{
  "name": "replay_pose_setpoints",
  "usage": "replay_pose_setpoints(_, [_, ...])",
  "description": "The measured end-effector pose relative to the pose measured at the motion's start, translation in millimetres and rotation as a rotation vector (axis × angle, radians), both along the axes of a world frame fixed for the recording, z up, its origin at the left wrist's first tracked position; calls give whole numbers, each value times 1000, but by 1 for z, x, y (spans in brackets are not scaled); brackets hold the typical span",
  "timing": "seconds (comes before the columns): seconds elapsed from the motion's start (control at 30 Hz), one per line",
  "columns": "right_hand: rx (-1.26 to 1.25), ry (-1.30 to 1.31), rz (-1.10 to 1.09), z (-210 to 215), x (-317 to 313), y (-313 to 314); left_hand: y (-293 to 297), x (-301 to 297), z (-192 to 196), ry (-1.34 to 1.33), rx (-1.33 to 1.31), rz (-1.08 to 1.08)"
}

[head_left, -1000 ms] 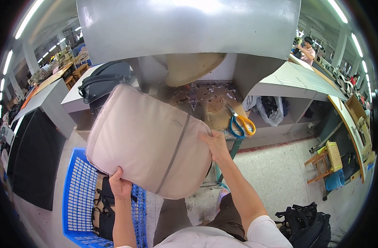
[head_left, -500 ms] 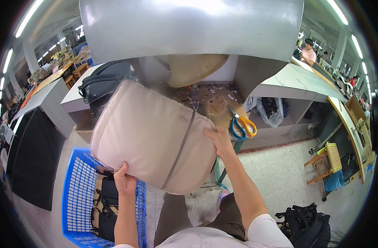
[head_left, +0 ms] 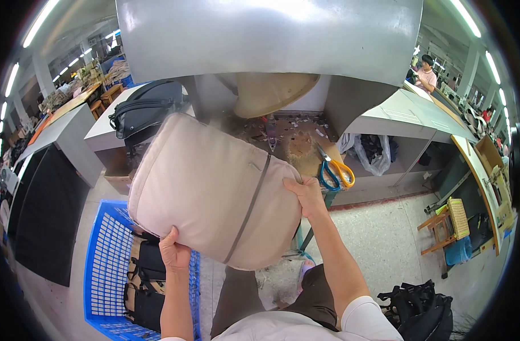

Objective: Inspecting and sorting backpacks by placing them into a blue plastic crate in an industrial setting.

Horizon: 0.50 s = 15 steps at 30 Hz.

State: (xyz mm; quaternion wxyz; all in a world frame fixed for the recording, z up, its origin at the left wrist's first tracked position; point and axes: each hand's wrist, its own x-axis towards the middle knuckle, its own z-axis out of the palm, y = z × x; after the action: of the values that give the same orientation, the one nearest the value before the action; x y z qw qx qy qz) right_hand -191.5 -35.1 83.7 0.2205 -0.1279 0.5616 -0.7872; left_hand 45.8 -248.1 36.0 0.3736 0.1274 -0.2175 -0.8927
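A large pale pink padded fabric piece [head_left: 203,193] is stretched between my two hands, tilted, with one dark narrow strip running across it. My left hand [head_left: 174,250] pinches its near left edge, thumb on top. At the right edge, my right hand [head_left: 306,196] grips it the same way, the fingers hidden beneath. Just beyond the far edge, near the end of the dark strip, is a pointed metal tool tip [head_left: 272,143] under a metal hood [head_left: 271,42]. Scissors [head_left: 335,169] with one blue and one orange handle lie right of the fabric on a worn, scrap-strewn work surface [head_left: 302,149].
Below left stands a blue plastic basket [head_left: 103,267] with black pieces inside. A black bag [head_left: 146,111] rests on the left white table. Black bags [head_left: 419,312] lie on the floor at right. A wooden stool [head_left: 441,224] and a distant person [head_left: 425,74] are farther right.
The fabric has shifted slightly toward me and right, its far edge a little farther from the tool tip. Both hands keep their hold, and the view has moved slightly.
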Motion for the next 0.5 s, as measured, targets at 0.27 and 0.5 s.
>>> replay_pose_setpoints(0.27, [30, 19, 53, 0, -3, -14, -2, 6, 1, -7, -6, 36])
replay_pose_setpoints(0.5, [44, 47, 9, -14, 18, 0, 3, 14, -14, -19, -16, 103])
